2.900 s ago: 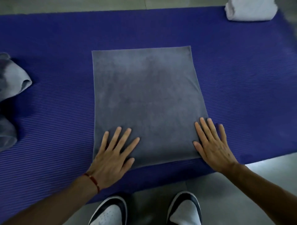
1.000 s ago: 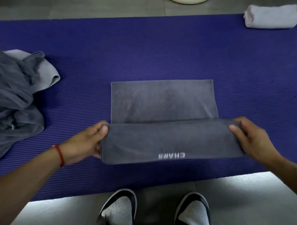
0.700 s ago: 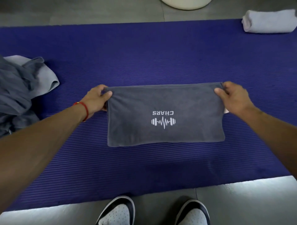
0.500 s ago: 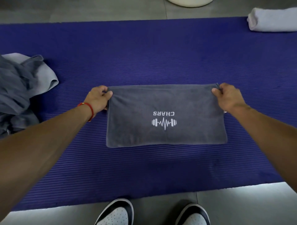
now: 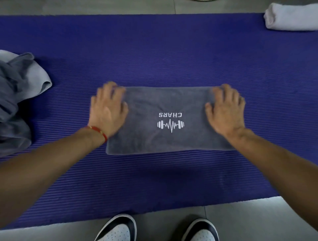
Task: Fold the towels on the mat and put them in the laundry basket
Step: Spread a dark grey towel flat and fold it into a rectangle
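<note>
A dark grey towel (image 5: 168,137) lies folded in half on the blue mat (image 5: 154,51), its white CHARS logo facing up. My left hand (image 5: 108,110) lies flat on the towel's left end, fingers spread. My right hand (image 5: 225,110) lies flat on the right end in the same way. Both are blurred by motion. A pile of unfolded grey towels (image 5: 15,96) lies at the mat's left edge. A rolled light grey towel (image 5: 290,17) sits at the far right corner. The laundry basket is out of view.
Grey floor tiles (image 5: 258,220) border the mat in front and behind. My two shoes (image 5: 118,228) stand at the mat's near edge. A dark curved rim (image 5: 203,0) shows at the top edge.
The near edge of the towel was carried over to the far edge, halving it. Both hands have let go of the far corners and now lie flat on the towel's ends.
</note>
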Action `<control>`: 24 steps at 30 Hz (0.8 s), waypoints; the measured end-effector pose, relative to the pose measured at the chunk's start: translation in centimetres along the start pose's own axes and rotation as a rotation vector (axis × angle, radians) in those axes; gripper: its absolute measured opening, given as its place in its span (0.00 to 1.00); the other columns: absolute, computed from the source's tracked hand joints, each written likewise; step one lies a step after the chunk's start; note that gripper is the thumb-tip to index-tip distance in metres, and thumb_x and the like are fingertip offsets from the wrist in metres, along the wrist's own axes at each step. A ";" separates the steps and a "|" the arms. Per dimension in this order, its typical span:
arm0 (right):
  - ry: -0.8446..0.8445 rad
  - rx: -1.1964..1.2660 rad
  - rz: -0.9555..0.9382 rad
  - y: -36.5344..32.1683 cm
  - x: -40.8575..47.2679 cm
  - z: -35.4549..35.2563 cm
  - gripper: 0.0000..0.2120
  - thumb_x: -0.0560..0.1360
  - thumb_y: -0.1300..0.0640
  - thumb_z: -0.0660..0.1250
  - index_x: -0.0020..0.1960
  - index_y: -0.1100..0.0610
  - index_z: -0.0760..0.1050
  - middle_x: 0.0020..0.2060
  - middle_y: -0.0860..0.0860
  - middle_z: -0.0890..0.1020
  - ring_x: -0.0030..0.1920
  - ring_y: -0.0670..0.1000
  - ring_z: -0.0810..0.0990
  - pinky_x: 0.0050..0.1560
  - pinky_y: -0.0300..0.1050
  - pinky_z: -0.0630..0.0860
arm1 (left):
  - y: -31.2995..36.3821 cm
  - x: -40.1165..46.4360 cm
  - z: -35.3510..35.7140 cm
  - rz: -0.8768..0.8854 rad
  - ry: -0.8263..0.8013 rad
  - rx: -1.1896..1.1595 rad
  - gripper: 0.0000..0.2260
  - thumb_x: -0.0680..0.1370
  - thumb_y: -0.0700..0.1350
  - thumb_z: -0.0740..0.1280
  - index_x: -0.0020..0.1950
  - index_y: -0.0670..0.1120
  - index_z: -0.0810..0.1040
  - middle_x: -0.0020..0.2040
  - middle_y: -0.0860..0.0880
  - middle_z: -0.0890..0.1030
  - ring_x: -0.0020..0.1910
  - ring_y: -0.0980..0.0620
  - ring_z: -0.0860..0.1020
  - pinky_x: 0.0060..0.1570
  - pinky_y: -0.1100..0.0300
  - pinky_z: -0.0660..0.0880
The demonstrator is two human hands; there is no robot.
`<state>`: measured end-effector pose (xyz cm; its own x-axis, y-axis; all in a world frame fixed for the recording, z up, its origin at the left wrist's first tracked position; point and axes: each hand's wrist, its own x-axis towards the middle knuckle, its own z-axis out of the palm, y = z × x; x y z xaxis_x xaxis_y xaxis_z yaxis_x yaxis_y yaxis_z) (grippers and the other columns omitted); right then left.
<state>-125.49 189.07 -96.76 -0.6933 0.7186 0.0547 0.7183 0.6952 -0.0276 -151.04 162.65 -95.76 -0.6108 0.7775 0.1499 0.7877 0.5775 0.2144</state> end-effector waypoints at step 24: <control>-0.370 0.404 0.652 2.9 -0.6 -0.4 0.18 0.76 0.44 0.71 0.50 0.59 0.78 0.56 0.60 0.80 0.56 0.61 0.79 0.57 0.59 0.79 | 10.1 -2.8 6.0 0.456 -0.548 0.229 0.44 0.71 0.81 0.42 0.80 0.61 0.31 0.80 0.47 0.27 0.76 0.35 0.26 0.63 0.18 0.36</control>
<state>-122.95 190.69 -96.52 -0.1723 0.8893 -0.4236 0.9536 0.0429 -0.2979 -140.91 167.76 -99.83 -0.1397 0.9302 -0.3394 0.9867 0.1594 0.0310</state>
